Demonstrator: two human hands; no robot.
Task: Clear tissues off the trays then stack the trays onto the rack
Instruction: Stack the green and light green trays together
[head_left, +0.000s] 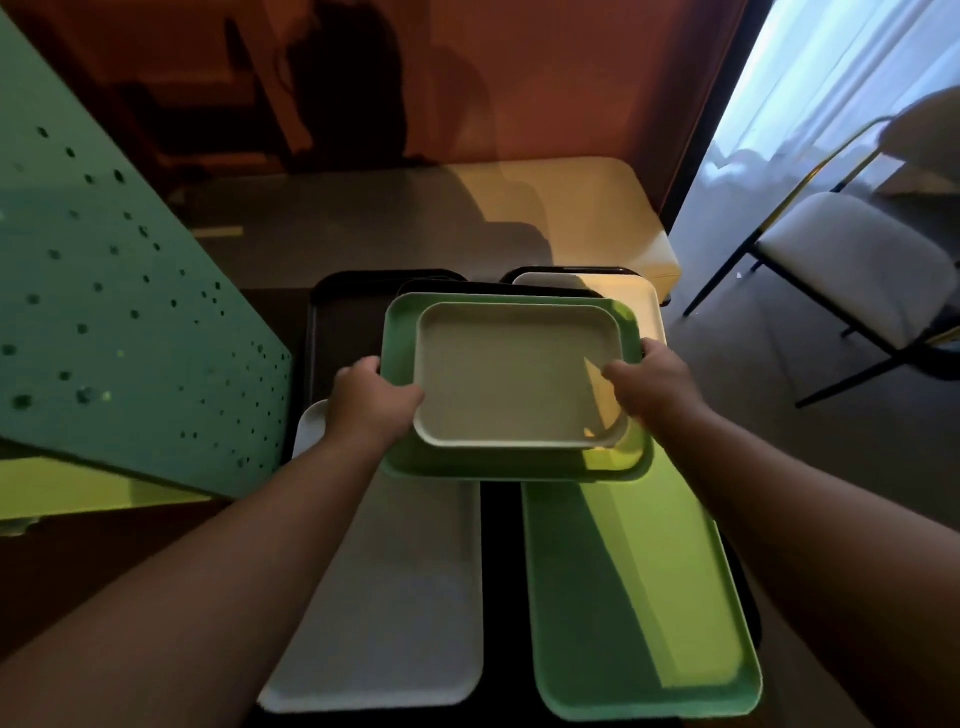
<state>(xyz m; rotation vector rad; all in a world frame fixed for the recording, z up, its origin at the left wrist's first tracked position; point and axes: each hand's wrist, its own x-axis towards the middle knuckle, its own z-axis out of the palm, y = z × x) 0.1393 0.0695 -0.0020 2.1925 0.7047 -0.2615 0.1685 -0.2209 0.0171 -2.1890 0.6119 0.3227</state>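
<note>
I hold a stack of two trays above the table: a small cream tray (511, 376) resting on a larger green tray (400, 332). My left hand (371, 397) grips the stack's left edge and my right hand (652, 387) grips its right edge. Below lie a long white tray (395, 597) at the near left and a long green tray (634, 587) at the near right. Further back sit a black tray (343, 322) and a cream tray (631, 293) on another black one. No tissues are in view.
A green perforated panel (114, 332) slants up close on the left. A cream bench (597, 218) stands behind the trays against an orange wall. A white-seated chair (852, 260) with black legs stands at the right by a bright window.
</note>
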